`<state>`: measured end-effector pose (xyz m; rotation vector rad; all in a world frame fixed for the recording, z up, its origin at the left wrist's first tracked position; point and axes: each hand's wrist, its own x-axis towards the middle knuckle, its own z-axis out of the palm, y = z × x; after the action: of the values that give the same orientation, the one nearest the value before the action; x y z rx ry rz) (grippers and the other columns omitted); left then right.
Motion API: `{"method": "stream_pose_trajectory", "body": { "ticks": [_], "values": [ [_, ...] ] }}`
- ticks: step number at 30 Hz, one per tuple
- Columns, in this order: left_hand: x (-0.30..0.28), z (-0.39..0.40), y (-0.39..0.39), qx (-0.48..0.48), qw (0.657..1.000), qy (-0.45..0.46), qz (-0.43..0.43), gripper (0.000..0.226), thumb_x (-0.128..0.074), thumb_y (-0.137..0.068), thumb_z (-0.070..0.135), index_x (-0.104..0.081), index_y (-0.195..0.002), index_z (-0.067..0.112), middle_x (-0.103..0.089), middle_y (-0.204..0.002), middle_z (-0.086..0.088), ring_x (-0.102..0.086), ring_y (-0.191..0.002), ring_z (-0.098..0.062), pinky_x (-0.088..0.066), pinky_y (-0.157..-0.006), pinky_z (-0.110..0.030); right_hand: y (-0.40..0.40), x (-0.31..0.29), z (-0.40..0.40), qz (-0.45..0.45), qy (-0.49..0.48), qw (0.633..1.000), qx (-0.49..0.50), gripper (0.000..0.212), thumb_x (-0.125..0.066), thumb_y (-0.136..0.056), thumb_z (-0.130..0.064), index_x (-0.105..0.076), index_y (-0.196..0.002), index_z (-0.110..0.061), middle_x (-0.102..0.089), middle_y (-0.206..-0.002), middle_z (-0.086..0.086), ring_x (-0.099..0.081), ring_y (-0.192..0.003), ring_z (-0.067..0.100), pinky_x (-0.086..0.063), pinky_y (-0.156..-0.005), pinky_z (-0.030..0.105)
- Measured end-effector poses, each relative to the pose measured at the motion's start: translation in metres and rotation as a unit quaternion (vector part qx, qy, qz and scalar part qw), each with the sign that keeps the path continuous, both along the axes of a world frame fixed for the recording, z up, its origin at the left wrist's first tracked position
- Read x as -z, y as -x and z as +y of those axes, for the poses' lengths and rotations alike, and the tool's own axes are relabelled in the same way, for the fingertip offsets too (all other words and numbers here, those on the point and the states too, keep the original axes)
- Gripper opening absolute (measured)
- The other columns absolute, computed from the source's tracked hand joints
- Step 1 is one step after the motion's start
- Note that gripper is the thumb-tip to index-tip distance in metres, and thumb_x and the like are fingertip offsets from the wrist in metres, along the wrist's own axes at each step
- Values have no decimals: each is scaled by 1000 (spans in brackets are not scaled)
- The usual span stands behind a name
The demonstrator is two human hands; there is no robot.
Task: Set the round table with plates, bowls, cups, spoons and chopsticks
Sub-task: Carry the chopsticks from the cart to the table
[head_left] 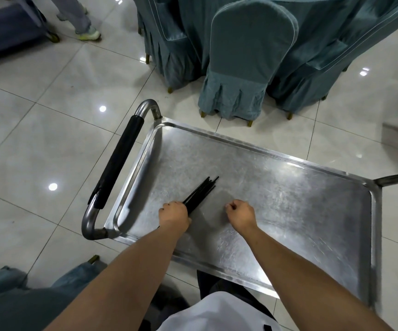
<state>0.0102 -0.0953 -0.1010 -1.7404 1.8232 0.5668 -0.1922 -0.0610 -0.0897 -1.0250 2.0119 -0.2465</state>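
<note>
A: What does your left hand (174, 215) have?

B: Your left hand grips a bundle of black chopsticks (201, 189). Your fingers are curled round the near ends, and the far ends fan out a little, pointing away from you over the cart tray.

A: And the chopsticks, where do they sit on the steel service cart (276, 187)?

B: They lie low over the left part of its tray, near the black-padded push handle (119, 161). Whether the tips touch the metal, you cannot tell from this view.

A: Your right hand (240, 215)?

B: It hovers over the middle of the same tray, just right of the chopsticks and apart from them. Its fingers are curled in with nothing seen between them.

A: What lies beyond the cart?

B: Past its far edge stands a chair in a teal cover (245, 60), its back turned toward you. Behind that chair hangs the teal cloth of the round table (193, 22), with more covered chairs at either side. The table's top is out of view.

A: Anything else near the cart?

B: It stands on glossy pale floor tiles (38, 120). Far off to the cart's upper left, another person's legs and light shoes (88, 34) stand on the floor.
</note>
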Motion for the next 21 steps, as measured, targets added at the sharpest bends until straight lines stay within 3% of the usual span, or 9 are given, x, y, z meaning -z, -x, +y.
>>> {"method": "stream_pose_trajectory", "body": {
  "ticks": [4,7,13,18,21],
  "values": [
    [0,6,-8,-8,999,16,26,45,-60,-90,42,-58,-121,11,-61,-115,-8,-54,-107,-26,-46,-88,-36,-2,-1,-4,-4,2,1000,-11,21,-52,-96,-22,-59,-79,-12,-60,-73,4,-55,-62,16,-41,-52,22],
    [-1,13,-13,-36,997,29,62,46,-57,-94,35,-48,-133,13,-52,-126,-9,-49,-116,-27,-46,-94,-38,-4,-1,-8,-10,1,1000,-17,22,-52,-96,-21,-58,-78,-11,-59,-72,5,-54,-62,18,-43,-53,23],
    [1,22,-22,-6,997,50,63,34,-40,-96,4,-48,-129,7,-52,-124,-13,-51,-113,-29,-49,-92,-37,-16,-4,-14,-15,-9,999,-42,25,-51,-96,-20,-54,-73,-11,-55,-69,6,-53,-61,21,-45,-57,30],
    [6,20,-19,-11,998,32,46,35,-47,-98,16,-48,-130,3,-54,-124,-15,-52,-113,-30,-48,-94,-37,-26,-5,-17,-16,-19,998,-65,23,-50,-97,-23,-57,-78,-12,-59,-73,6,-53,-63,18,-40,-53,25],
    [3,14,-16,-48,995,37,74,38,-49,-100,25,-45,-131,3,-53,-125,-15,-52,-114,-29,-47,-93,-36,-37,-9,-21,-75,-44,995,-53,33,-51,-97,-33,-65,-81,-8,-64,-76,10,-61,-70,24,-47,-64,31]
  ]
}}
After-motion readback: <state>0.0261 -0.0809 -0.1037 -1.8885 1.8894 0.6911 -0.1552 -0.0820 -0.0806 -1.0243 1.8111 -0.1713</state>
